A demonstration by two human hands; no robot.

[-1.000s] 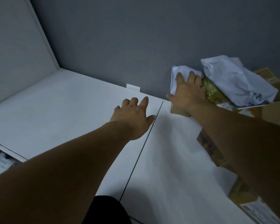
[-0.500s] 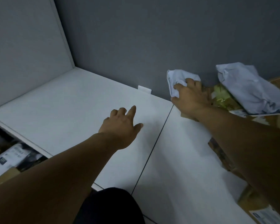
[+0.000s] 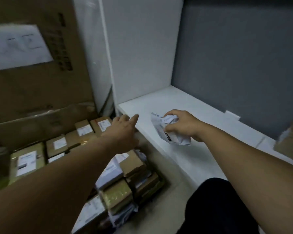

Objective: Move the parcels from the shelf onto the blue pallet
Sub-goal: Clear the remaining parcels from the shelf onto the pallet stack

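Observation:
My right hand (image 3: 183, 124) grips a crumpled white plastic mailer parcel (image 3: 167, 132) and holds it just above the white shelf (image 3: 210, 115), near the shelf's front left corner. My left hand (image 3: 123, 130) stretches out with fingers straight and holds nothing; it hovers past the shelf's left edge, over a pile of brown cardboard parcels (image 3: 85, 130) with white labels. More parcels (image 3: 123, 183) are stacked below the shelf's front edge. The blue pallet itself is hidden under the pile.
A brown box (image 3: 289, 142) remains on the shelf at the far right. A large cardboard carton (image 3: 34, 65) with a paper sheet stands behind the pile at left. The shelf's white side panel (image 3: 139, 53) and grey back wall (image 3: 240, 65) enclose it.
My right hand has pulled the white mailer from the back right of the shelf toward the front left. My left hand swung left off the shelf. My head turned left, revealing the parcel pile.

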